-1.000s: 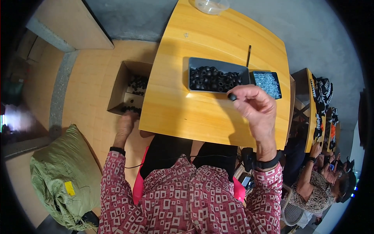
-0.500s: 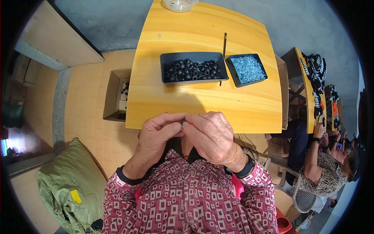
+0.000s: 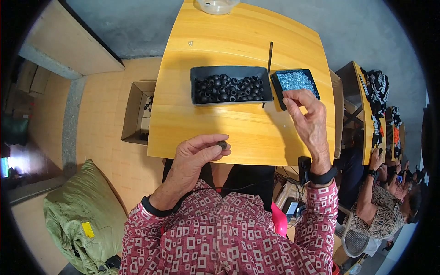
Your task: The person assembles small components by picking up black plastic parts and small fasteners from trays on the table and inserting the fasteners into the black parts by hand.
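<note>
My left hand [image 3: 199,153] is over the table's near edge, its thumb and fingers closed on a small dark rounded cap [image 3: 222,145]. My right hand [image 3: 310,117] is raised at the near side of a small black tray [image 3: 279,101], which holds many tiny clear-blue beads [image 3: 294,79]. Its thumb and forefinger are pinched together; whatever may be between them is too small to make out. To the left of that tray stands a long dark grey bin [image 3: 229,70] with black hollow caps [image 3: 229,88] heaped inside.
A black stick [image 3: 270,57] lies between the bin and the tray on the yellow table [image 3: 220,130]. A clear bowl [image 3: 217,6] stands at the far edge. Cardboard box [image 3: 135,110] and green sack [image 3: 85,215] are at left. Other people [image 3: 378,201] sit at right.
My right hand has left my left hand and moved right and away to the bead tray. My left hand stays near the table edge, the dark cap now showing in its fingers.
</note>
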{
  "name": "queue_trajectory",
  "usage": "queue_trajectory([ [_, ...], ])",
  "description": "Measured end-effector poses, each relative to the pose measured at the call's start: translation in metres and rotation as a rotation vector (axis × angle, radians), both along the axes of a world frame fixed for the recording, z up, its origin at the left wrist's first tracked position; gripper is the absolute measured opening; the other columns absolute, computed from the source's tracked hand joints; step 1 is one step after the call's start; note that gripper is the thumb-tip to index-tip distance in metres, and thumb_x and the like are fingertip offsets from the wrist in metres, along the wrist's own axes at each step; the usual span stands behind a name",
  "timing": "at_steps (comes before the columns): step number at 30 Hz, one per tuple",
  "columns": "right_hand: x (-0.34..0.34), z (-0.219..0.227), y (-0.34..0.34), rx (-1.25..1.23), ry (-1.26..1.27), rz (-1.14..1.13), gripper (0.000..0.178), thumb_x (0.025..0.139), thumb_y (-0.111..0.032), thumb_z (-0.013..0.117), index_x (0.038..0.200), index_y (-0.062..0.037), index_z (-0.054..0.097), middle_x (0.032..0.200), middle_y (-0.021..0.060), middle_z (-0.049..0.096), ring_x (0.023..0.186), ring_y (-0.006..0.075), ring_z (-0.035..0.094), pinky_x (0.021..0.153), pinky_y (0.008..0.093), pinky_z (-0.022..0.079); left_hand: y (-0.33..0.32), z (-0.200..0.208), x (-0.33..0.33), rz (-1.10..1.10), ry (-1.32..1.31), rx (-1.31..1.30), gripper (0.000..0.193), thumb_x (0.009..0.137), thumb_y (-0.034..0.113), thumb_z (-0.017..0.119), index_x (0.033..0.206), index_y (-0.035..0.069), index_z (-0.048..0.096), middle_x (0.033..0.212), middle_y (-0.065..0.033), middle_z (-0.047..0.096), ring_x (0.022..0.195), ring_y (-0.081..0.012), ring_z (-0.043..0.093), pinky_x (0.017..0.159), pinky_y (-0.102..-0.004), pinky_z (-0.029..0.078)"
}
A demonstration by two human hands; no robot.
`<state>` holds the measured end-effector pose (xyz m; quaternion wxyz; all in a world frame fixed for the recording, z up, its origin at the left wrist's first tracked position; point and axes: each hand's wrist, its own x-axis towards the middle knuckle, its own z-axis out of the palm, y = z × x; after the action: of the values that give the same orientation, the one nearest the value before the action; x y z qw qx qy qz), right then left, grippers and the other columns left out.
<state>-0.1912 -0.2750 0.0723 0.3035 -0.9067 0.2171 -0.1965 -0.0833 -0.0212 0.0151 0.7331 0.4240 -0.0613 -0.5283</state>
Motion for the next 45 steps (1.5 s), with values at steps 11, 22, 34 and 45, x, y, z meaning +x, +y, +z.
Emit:
queue_trajectory([
  [11, 0.091, -0.03, -0.008, -0.455, 0.287, 0.345, 0.01, 0.081, -0.01, 0.061, 0.083, -0.0021, 0.067, 0.078, 0.0168, 0.067, 0.072, 0.0345, 0.066, 0.066, 0.0422, 0.054, 0.0, -0.009, 0.009, -0.037, -0.049, -0.002, 0.022, 0.09, 0.004, 0.059, 0.112, 0.0, 0.061, 0.098, -0.0084, 0.067, 0.092, -0.0149, 0.065, 0.085, -0.0258, 0.052],
  [22, 0.121, -0.033, 0.009, -0.534, 0.708, 0.264, 0.011, 0.079, -0.011, 0.059, 0.083, -0.0033, 0.066, 0.079, 0.0199, 0.067, 0.079, 0.0357, 0.067, 0.071, 0.0436, 0.054, -0.003, -0.014, 0.011, -0.04, -0.021, -0.005, 0.022, 0.09, 0.007, 0.06, 0.111, -0.001, 0.06, 0.098, -0.0123, 0.067, 0.091, -0.0161, 0.067, 0.081, -0.0244, 0.053],
  [34, 0.076, -0.03, 0.005, 0.154, 0.184, 0.11, 0.01, 0.077, -0.004, 0.067, 0.085, -0.0012, 0.062, 0.071, 0.0096, 0.063, 0.062, 0.0191, 0.061, 0.059, 0.0285, 0.05, -0.012, -0.009, 0.016, -0.019, 0.036, -0.088, 0.024, 0.092, 0.008, 0.059, 0.115, 0.0, 0.058, 0.101, -0.0119, 0.067, 0.092, -0.0163, 0.067, 0.081, -0.0223, 0.053],
  [45, 0.002, -0.033, 0.038, 0.111, 0.073, 0.155, 0.009, 0.079, -0.005, 0.067, 0.082, -0.0013, 0.06, 0.076, 0.0052, 0.062, 0.065, 0.0169, 0.061, 0.057, 0.0285, 0.05, -0.017, -0.005, 0.01, 0.019, 0.077, -0.067, 0.023, 0.092, 0.008, 0.059, 0.114, 0.002, 0.059, 0.1, -0.0096, 0.067, 0.093, -0.0156, 0.067, 0.081, -0.0211, 0.054],
])
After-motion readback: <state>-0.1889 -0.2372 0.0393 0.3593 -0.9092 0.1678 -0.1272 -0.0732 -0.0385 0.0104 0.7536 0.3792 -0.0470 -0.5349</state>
